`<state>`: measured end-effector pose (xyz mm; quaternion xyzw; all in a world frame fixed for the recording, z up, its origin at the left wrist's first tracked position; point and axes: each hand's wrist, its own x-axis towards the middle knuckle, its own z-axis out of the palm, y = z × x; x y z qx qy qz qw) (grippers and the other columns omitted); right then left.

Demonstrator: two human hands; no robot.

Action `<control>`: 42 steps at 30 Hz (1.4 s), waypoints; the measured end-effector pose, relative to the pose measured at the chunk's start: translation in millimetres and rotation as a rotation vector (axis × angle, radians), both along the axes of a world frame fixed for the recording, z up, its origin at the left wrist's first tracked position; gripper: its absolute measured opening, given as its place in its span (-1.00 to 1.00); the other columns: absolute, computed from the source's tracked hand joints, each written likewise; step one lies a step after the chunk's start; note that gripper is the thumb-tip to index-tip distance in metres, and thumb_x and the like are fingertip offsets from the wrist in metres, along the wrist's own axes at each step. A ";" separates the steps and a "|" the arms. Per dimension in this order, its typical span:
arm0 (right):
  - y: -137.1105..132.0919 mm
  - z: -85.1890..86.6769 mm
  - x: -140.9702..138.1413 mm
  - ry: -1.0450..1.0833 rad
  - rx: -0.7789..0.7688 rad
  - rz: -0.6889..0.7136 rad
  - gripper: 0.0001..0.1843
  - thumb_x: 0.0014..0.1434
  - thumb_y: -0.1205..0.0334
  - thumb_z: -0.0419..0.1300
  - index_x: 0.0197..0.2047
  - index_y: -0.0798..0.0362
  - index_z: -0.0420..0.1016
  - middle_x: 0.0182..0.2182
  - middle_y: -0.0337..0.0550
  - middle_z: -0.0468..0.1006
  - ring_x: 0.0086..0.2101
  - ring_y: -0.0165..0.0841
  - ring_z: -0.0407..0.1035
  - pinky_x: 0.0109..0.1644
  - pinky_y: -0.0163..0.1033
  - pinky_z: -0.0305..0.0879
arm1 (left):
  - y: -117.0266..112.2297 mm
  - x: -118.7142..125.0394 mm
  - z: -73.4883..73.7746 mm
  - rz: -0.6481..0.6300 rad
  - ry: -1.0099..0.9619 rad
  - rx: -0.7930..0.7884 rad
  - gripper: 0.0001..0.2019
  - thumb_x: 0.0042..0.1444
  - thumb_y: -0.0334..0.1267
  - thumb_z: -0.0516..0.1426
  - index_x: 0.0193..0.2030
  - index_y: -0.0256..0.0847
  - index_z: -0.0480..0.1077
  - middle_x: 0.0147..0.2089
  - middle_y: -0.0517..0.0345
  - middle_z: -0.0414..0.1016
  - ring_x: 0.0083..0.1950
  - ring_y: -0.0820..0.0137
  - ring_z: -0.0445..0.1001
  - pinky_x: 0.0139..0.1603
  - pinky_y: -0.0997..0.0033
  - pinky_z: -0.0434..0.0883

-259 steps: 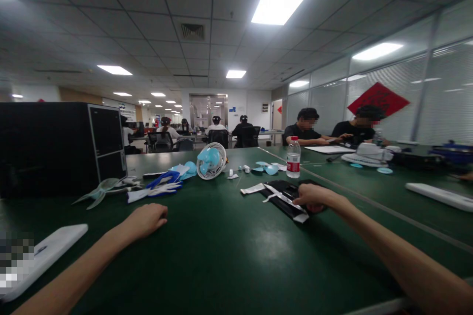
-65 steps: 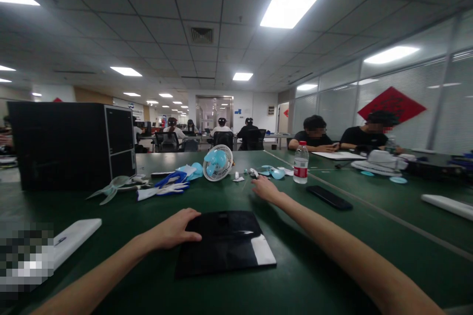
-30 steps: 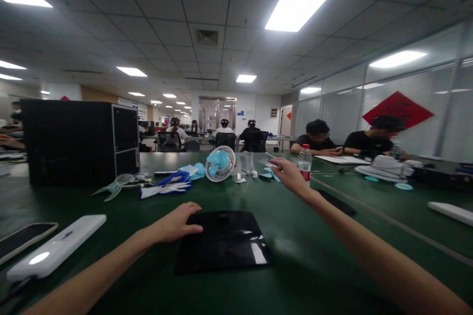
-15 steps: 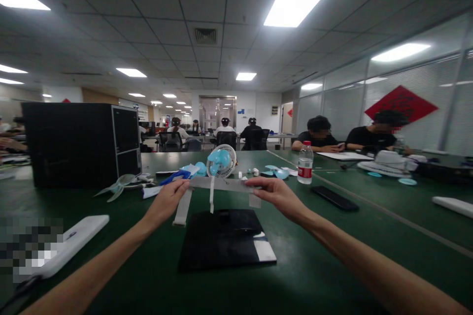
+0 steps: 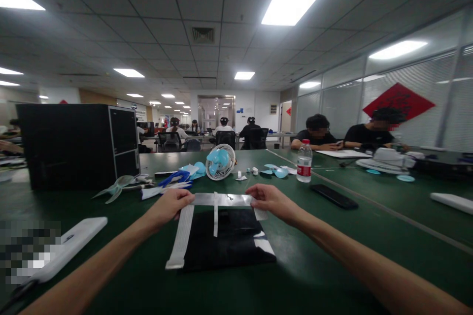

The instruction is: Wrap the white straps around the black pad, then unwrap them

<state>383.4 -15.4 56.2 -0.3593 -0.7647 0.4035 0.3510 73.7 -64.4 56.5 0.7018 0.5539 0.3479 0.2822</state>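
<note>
Silvery strip (image 5: 202, 200): we judge it light, floppy, best held by its ends; our left hand (image 5: 172, 204) pinches it at nine o'clock, right hand (image 5: 272, 200) at three.

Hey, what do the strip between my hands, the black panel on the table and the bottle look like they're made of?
The strip may be thin metal or coated film: it shines silver, but the look leaves it open. The black panel is likely glossy plastic, perhaps glass, given its bright reflections. The bottle looks like clear, smooth plastic, since liquid shows through.
</note>
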 end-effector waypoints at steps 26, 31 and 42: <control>-5.0 -10.2 7.4 -0.724 -0.070 0.123 -0.73 0.00 0.22 0.26 -0.19 0.10 0.52 -0.31 -0.21 0.54 -0.35 -0.38 0.41 -0.33 -0.31 0.29 | -2.4 8.1 -29.3 -0.252 0.360 -0.360 -0.70 0.02 0.01 0.11 -0.38 -0.20 0.45 -0.49 0.23 0.42 -0.48 0.44 0.37 -0.48 0.47 0.24; -6.5 -13.0 8.3 -0.738 -0.007 0.084 -0.72 -0.01 0.18 0.26 -0.19 0.06 0.53 -0.27 -0.21 0.53 -0.33 -0.36 0.39 -0.35 -0.31 0.25 | -8.1 13.8 -26.7 -0.220 0.486 -0.245 -0.72 0.04 -0.04 0.08 -0.37 -0.18 0.48 -0.42 0.19 0.46 -0.39 0.37 0.41 -0.43 0.42 0.25; -13.9 -14.1 6.9 -0.809 0.120 0.074 -0.72 -0.04 0.15 0.29 -0.22 0.04 0.52 -0.28 -0.22 0.51 -0.33 -0.35 0.39 -0.39 -0.32 0.25 | -26.4 30.8 -15.6 -0.350 0.619 0.021 -0.73 0.10 -0.26 0.07 -0.04 -0.05 0.41 -0.11 0.17 0.43 -0.14 0.33 0.40 -0.16 0.36 0.33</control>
